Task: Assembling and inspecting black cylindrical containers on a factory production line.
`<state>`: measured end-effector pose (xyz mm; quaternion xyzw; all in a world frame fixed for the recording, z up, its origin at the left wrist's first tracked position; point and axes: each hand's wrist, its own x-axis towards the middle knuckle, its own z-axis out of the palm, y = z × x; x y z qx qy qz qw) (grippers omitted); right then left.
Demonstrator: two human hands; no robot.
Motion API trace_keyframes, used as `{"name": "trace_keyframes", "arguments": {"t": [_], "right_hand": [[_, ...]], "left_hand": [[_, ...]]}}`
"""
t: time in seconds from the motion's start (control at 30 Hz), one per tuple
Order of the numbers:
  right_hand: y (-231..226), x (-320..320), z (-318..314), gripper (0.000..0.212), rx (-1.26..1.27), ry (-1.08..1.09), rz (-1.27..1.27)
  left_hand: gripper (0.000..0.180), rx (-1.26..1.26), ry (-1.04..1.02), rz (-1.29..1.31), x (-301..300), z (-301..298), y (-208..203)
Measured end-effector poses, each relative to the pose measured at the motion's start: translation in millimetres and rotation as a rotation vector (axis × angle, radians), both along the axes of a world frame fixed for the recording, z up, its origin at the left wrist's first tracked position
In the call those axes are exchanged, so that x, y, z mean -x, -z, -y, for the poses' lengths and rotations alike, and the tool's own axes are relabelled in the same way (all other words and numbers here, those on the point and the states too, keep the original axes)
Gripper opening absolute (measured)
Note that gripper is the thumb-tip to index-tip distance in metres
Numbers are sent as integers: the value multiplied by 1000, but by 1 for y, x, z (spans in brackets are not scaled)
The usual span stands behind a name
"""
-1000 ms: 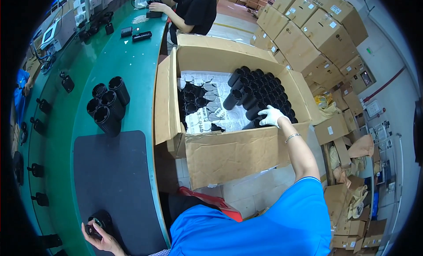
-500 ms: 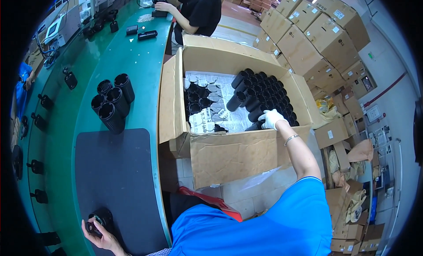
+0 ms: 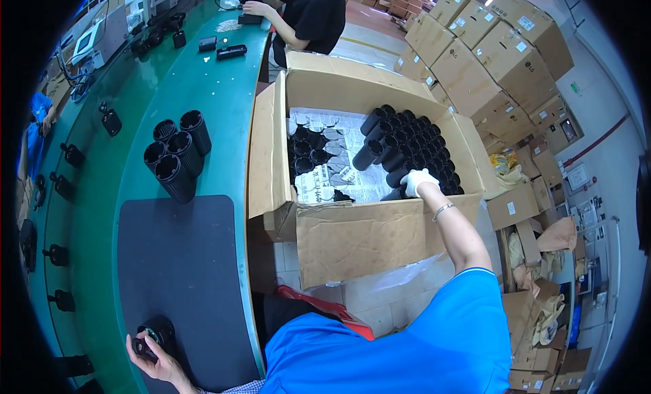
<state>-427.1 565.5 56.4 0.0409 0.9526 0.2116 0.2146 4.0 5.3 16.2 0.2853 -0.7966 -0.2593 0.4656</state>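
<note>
At the lower left, my left hand is closed around a small black round part, with thumb and fingers at its sides. Right beside it, a black cylinder rests on the dark mat. My right hand, in a white glove, reaches into the open cardboard box. Its fingers are bent over the near edge of the packed black cylinders and grip one of them; the fingertips are partly hidden. Newspaper lines the box, and more cylinders stand in its left side.
A cluster of several black ribbed cylinders stands on the green bench beyond the mat. Black parts hang along the left side. Farther up, a co-worker in black works at the bench. Stacked cartons fill the right.
The whole view has shifted slightly. My right hand stays at the near cylinders, its fingers a little lower over them. My left hand keeps its hold on the small round part.
</note>
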Motion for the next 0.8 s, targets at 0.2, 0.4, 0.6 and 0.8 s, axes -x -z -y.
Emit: {"name": "trace_keyframes", "arguments": {"t": [0.2,0.4,0.6,0.8], "right_hand": [[17,17,-31,49,328,-85,103],[21,25,-34,46,421,-41,179],[26,29,-45,39,498,-42,141],[-56,14,5,34,542,-154,39]], "left_hand": [[37,-15,17,-7,1,2,1],[35,16,46,-10,4,0,-3],[35,-27,69,-49,4,-2,-2],[37,23,52,-16,8,-7,-3]]}}
